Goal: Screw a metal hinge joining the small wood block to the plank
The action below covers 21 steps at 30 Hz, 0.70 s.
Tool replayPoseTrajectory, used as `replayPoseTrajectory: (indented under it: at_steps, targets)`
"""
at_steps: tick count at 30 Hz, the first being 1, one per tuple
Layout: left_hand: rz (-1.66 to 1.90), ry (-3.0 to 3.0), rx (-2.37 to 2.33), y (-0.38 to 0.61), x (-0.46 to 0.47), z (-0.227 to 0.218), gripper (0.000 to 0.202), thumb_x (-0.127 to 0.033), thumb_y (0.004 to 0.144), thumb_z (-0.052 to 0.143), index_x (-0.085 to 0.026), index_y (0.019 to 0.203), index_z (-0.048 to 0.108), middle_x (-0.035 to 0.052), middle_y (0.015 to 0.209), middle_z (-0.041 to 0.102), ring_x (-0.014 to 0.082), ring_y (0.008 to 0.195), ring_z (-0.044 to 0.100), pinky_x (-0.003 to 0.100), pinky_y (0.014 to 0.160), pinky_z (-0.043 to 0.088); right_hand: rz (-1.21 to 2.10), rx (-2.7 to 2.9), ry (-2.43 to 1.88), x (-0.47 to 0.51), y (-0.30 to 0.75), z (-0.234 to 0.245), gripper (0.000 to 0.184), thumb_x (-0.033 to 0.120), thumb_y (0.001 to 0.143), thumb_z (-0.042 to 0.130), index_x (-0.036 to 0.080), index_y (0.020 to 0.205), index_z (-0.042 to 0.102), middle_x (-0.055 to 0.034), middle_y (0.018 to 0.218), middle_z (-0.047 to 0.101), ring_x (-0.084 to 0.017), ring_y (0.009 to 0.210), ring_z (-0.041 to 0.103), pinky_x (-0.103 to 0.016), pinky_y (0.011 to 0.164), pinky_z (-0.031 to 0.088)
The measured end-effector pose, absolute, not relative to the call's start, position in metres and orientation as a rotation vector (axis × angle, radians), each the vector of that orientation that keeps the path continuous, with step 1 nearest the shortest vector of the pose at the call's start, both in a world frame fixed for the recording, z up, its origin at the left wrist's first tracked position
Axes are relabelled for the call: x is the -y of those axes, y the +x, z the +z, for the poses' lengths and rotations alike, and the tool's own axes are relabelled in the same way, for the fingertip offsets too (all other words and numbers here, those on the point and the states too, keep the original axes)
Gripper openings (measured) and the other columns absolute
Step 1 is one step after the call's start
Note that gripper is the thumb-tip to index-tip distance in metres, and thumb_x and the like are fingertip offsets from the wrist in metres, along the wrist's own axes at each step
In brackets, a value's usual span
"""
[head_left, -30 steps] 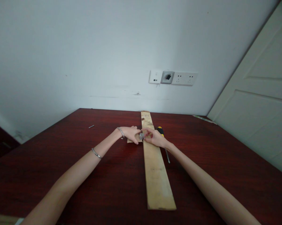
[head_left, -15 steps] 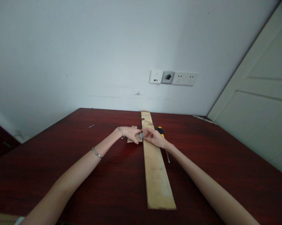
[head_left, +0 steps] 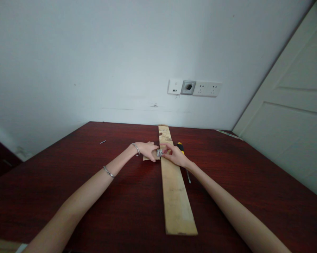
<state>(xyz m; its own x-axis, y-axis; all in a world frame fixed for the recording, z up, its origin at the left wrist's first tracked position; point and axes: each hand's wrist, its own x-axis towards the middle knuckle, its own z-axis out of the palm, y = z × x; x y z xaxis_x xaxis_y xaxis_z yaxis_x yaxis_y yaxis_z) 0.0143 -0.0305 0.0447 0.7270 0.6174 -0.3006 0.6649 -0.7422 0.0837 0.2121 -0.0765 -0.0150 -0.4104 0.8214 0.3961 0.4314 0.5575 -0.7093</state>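
Observation:
A long wooden board [head_left: 176, 196] lies lengthwise on the dark red table. Against its left edge is a short piece of wood [head_left: 147, 158], mostly covered by my left hand [head_left: 147, 150]. That hand spans the short piece, thumb at its near side and fingers at its far side, gripping it. A small metal hinge [head_left: 159, 153] sits across the seam between the two pieces. My right hand [head_left: 174, 154] rests on the long board, its thumb and fingers closed on the hinge's right side. Under the right wrist, partly hidden, is a screwdriver [head_left: 180, 146] with a black and yellow handle.
A small screw or nail [head_left: 102, 142] lies on the table [head_left: 108, 211] to the left. The wall with sockets [head_left: 207, 89] rises behind the table's far edge. A white panelled door [head_left: 292, 112] is at the right, near a thin strip [head_left: 229, 134] on the table corner.
The hinge has shifted very slightly and looks more squarely placed over the seam. Both hands keep nearly the same position; the boards and screwdriver stay put.

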Motion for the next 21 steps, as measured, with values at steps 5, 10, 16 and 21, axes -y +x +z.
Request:
replayPoseTrajectory:
  at_steps: [5,10,16,21]
  targets:
    - [-0.427,2.771,-1.017,0.0152,0.0300,0.0450,0.076,-0.056,0.065,0.066,-0.015,0.127,0.050,0.0136,0.117,0.056,0.0291,0.104,0.052,0.032,0.085,0.044,0.654,2.045,-1.010,0.0795,0.2092,-0.0118,0.045,0.017,0.078,0.061,0.020,0.122,0.052,0.0000,0.083,0.064,-0.014,0.072,0.059,-0.027,0.067,0.047]
    - [-0.397,2.767,-1.021,0.0151,0.0283,0.0432,0.073,-0.055,0.063,0.068,-0.016,0.123,0.053,0.0124,0.116,0.057,0.0283,0.102,0.053,0.032,0.084,0.045,0.646,2.042,-0.999,0.0792,0.2079,-0.0123,0.047,0.017,0.077,0.060,0.020,0.124,0.050,0.0001,0.083,0.062,-0.013,0.071,0.058,-0.026,0.064,0.047]
    - [-0.419,2.778,-1.016,0.0151,0.0297,0.0434,0.071,-0.055,0.065,0.066,-0.016,0.123,0.053,0.0124,0.116,0.056,0.0285,0.104,0.053,0.032,0.085,0.045,0.632,2.020,-0.957,0.0772,0.2090,-0.0133,0.047,0.017,0.077,0.059,0.023,0.124,0.050,0.0004,0.084,0.063,-0.012,0.073,0.059,-0.025,0.064,0.048]
    - [-0.412,2.775,-1.030,0.0151,0.0301,0.0435,0.074,-0.055,0.065,0.067,-0.017,0.126,0.050,0.0119,0.118,0.056,0.0285,0.106,0.052,0.032,0.086,0.045,0.658,1.985,-0.934,0.0761,0.2099,-0.0140,0.051,0.018,0.078,0.058,0.022,0.127,0.047,0.0000,0.084,0.063,-0.012,0.071,0.059,-0.025,0.065,0.050]
